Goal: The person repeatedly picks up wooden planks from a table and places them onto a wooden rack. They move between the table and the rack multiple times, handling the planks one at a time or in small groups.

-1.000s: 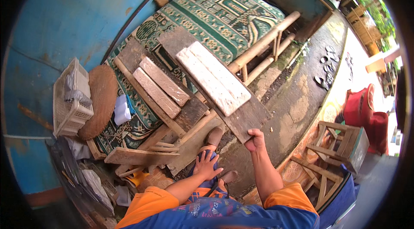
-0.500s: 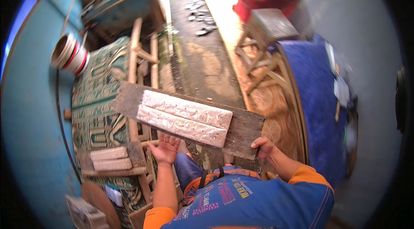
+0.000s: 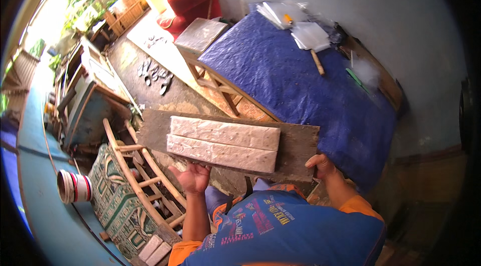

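Observation:
Across the front of me I carry a dark wooden board [image 3: 299, 140] with two long, pale pinkish slabs in clear wrapping [image 3: 225, 143] lying side by side on it. My right hand [image 3: 324, 166] clamps the board's right end, thumb on top and fingers beneath. Palm up, my left hand [image 3: 193, 178] is at the near edge toward the board's left, thumb spread out and fingers stretched against or just under that edge. Whether it bears weight I cannot tell.
To the right, a table under a blue sheet [image 3: 320, 100] holds clear plastic bags [image 3: 309, 36], a wooden-handled tool [image 3: 317, 63] and a green-handled tool [image 3: 356, 79]. At left are a patterned bamboo bench [image 3: 117, 191], a bucket [image 3: 75, 187] and more pale slabs [image 3: 154, 251]. Footwear [image 3: 155, 74] lies on the floor.
My view and body have turned right, toward the blue-covered table, and the board has come along. My left hand's fingers have moved up to the board's near edge; my right grip is unchanged.

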